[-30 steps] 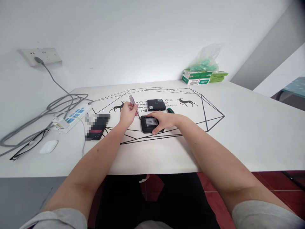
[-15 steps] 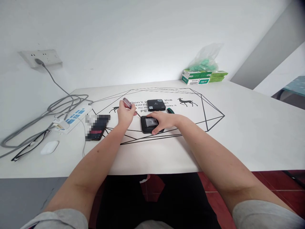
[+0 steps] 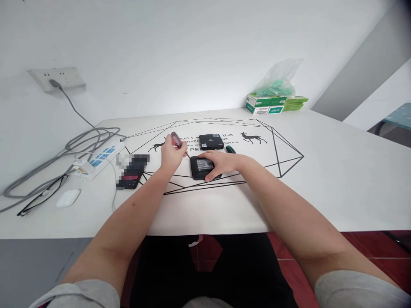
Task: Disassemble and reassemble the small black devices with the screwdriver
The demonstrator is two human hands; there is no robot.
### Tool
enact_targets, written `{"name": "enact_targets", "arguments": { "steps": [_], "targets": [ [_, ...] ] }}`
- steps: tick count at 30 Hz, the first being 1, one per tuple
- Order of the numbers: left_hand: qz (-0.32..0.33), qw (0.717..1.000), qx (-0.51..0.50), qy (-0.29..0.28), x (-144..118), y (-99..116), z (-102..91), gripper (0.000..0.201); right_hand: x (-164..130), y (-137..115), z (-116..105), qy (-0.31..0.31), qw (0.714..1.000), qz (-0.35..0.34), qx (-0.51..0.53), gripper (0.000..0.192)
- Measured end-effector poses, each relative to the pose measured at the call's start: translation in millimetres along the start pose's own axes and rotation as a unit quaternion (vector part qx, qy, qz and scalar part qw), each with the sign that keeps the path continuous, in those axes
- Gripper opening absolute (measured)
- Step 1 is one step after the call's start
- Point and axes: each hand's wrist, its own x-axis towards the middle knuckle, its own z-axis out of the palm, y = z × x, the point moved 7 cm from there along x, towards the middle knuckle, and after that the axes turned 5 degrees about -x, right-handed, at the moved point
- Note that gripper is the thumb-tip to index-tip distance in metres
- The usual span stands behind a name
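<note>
My left hand (image 3: 172, 155) is closed around the handle of a screwdriver (image 3: 176, 139), which has a translucent reddish grip. The screwdriver leans, its thin shaft running down to the upper left corner of a small black box-shaped device (image 3: 197, 172); I cannot make out the exact spot its tip touches. That device lies label side up on the table, with a white printed sticker. My right hand (image 3: 221, 162) grips it from the right, thumb at the near edge and fingers over the far edge. Just behind lies a second black box (image 3: 211, 141) with small stickers.
A green and black handle (image 3: 230, 149) lies beside the second box. To the left are a phone (image 3: 132, 172), a power strip (image 3: 101, 160), coiled grey cable (image 3: 64, 147), glasses (image 3: 43, 196) and a white case (image 3: 68, 198). Green boxes (image 3: 265, 102) under a plastic bag (image 3: 278, 81) stand against the wall.
My left hand has shifted slightly right with the screwdriver, whose handle now stands a little more upright. My right hand keeps its grip on the device.
</note>
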Motion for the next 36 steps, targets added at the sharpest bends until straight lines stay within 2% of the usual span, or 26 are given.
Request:
{"name": "enact_targets", "arguments": {
  "steps": [6, 11, 15, 19, 22, 26, 31, 34, 36],
  "targets": [
    [0.004, 1.0, -0.006, -0.02, -4, 2, 2.9, 0.036, 0, 3, 1, 0.006, 1.0, 0.001, 0.001, 0.116],
    [0.024, 0.999, -0.037, -0.019, -8, 4, 1.5, 0.066, -1, 1, 1, -0.002, 1.0, 0.002, -0.007, 0.116],
    [-0.058, 0.997, -0.059, 0.007, -1, -16, -1.0, 0.071, -1, 0, 0, -0.002, 1.0, 0.004, -0.004, 0.116],
    [-0.153, 0.982, -0.112, 0.025, 3, -41, 1.4, 0.085, -2, 1, 0, -0.005, 1.0, 0.014, 0.001, 0.115],
    [-0.181, 0.973, -0.141, 0.017, 2, -47, 5.5, 0.087, -1, 1, 0, -0.003, 1.0, 0.013, 0.003, 0.116],
    [-0.14, 0.98, -0.144, 0.003, -2, -31, 6.7, 0.086, 0, 3, 1, 0.005, 1.0, 0.004, 0.005, 0.116],
    [-0.031, 0.993, -0.089, -0.069, -15, 0, 14.2, 0.079, 0, 3, 1, 0.006, 1.0, -0.001, 0.006, 0.115],
    [-0.028, 0.993, -0.093, -0.061, -15, -3, 14.9, 0.08, -1, 1, 0, 0.002, 1.0, 0.003, 0.0, 0.115],
    [-0.074, 0.99, -0.117, -0.017, -9, -17, 10.6, 0.087, -1, 1, 0, -0.001, 1.0, 0.009, -0.002, 0.116]
  ]
}}
